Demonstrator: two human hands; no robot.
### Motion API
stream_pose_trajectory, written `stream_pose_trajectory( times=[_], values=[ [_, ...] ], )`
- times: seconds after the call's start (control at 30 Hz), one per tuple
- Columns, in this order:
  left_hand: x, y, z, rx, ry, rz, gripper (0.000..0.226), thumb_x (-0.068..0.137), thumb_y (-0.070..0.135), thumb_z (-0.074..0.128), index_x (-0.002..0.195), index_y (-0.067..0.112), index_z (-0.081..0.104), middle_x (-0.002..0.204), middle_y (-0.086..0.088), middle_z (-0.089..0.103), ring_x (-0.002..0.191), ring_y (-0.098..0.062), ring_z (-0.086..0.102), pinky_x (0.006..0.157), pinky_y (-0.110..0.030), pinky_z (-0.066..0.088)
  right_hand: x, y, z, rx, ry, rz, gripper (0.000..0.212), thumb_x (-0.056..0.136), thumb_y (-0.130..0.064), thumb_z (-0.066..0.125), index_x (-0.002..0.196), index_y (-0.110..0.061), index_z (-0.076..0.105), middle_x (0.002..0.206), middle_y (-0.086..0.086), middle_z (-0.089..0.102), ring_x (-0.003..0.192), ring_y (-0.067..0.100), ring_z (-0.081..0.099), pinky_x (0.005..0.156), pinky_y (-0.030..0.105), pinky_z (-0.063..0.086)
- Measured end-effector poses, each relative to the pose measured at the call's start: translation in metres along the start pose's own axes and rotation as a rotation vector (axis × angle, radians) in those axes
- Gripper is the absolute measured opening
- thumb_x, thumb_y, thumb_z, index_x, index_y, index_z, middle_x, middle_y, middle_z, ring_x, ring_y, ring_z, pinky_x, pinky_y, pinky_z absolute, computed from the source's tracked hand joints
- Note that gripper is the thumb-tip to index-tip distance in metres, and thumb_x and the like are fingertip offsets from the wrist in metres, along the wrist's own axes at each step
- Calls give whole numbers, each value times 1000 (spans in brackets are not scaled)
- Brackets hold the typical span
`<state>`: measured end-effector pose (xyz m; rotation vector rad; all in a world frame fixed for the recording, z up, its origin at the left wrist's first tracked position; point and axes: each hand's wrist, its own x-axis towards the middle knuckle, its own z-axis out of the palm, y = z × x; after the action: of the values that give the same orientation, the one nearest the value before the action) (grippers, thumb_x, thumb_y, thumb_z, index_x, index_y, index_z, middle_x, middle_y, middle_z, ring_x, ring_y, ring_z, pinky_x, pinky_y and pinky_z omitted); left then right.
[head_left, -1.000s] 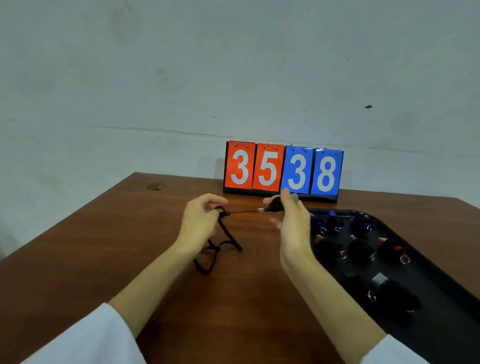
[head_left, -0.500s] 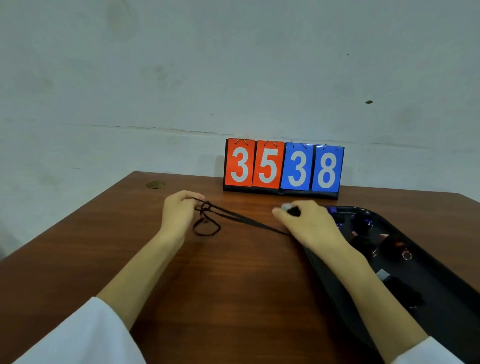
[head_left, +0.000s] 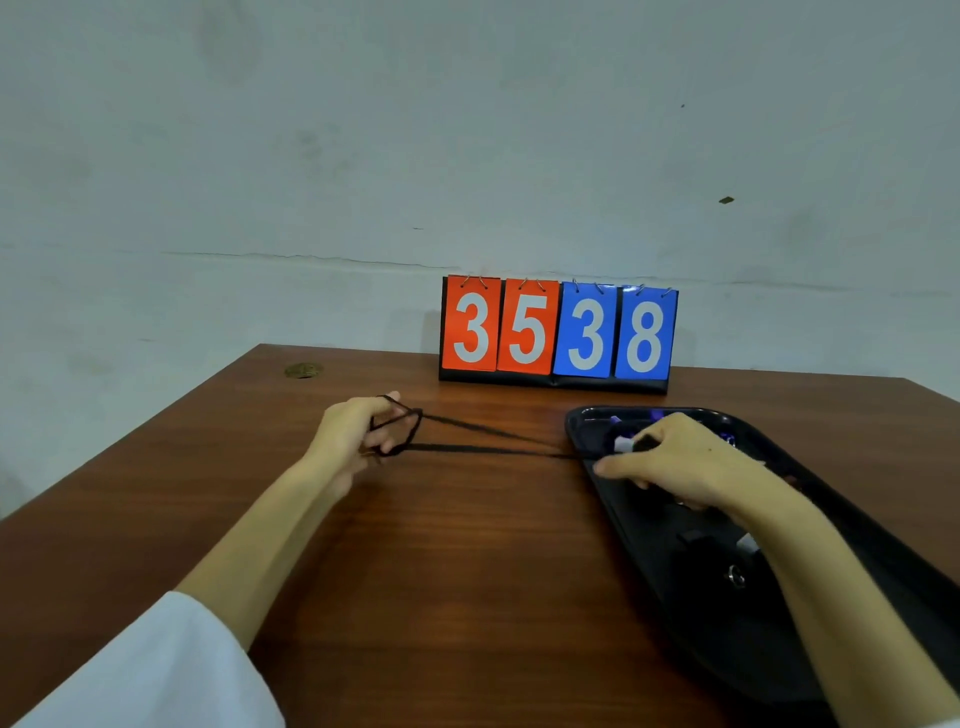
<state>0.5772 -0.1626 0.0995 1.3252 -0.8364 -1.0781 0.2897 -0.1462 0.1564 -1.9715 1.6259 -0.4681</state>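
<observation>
Brown table (head_left: 467, 571), grey wall. Spread apart since second ago: left hand (head_left: 348, 436) curled through black cord (head_left: 483, 441) loop, right hand (head_left: 675, 462) pinching end piece (head_left: 636, 444) over black tray (head_left: 574, 426). Now taut, slack gone; probably straightened for laying into tray.

Dim, even indoor light gives the wall (head_left: 467, 130) a cool grey-blue cast. The wooden worktop (head_left: 467, 571) carries a dull sheen and faint, diffuse shadows. The black tray (head_left: 727, 654) swallows detail, so its contents look murky. The thin black cord (head_left: 493, 450) looks slightly soft. Wide-angle distortion bends the worktop's edges, and the near white sleeve (head_left: 156, 670) is blurred.
</observation>
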Motion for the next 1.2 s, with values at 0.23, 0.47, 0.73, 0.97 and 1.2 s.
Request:
stream_pose_trajectory(
  times=[0.23, 0.47, 0.73, 0.97, 1.2],
  values=[
    [-6, 1, 6, -167, -329, -46, 23, 80, -8, 49, 94, 10, 51, 80, -10, 49, 63, -15, 43, 50, -25, 41, 10, 13, 15, 320, 418, 73, 32, 80, -26, 68, 55, -12, 54, 64, 1, 60, 54, 16, 53, 57, 30, 45],
    [0, -10, 4, 62, -31, 104, 11, 89, -4, 56, 95, 1, 64, 79, -13, 58, 57, -14, 48, 42, -18, 41, 12, 16, 18, 390, 491, 82, 28, 79, -25, 69, 59, -12, 54, 73, 0, 59, 53, 14, 50, 57, 28, 40],
    [-1, -3, 0, -486, -131, -57, 21, 90, 11, 44, 69, 13, 47, 82, -6, 52, 86, -21, 54, 85, -36, 45, 5, 16, 14, 398, 574, 67, 22, 82, -26, 66, 69, -9, 63, 64, 4, 62, 58, 14, 54, 55, 27, 40],
    [5, -6, -13, -917, 149, -243, 7, 91, 7, 44, 93, 7, 50, 69, -1, 50, 61, -11, 51, 56, -23, 48, 3, 16, 14, 372, 611, 70, 23, 83, -23, 63, 66, -9, 57, 57, 3, 51, 50, 15, 44, 49, 25, 33],
    [6, -9, 2, 25, 313, 141, 11, 91, 15, 55, 101, 10, 55, 92, -6, 57, 75, -12, 50, 63, -23, 40, -3, 8, 13, 432, 542, -53, 15, 83, -27, 65, 75, -16, 59, 70, -2, 59, 62, 12, 53, 53, 19, 37]
  ],
)
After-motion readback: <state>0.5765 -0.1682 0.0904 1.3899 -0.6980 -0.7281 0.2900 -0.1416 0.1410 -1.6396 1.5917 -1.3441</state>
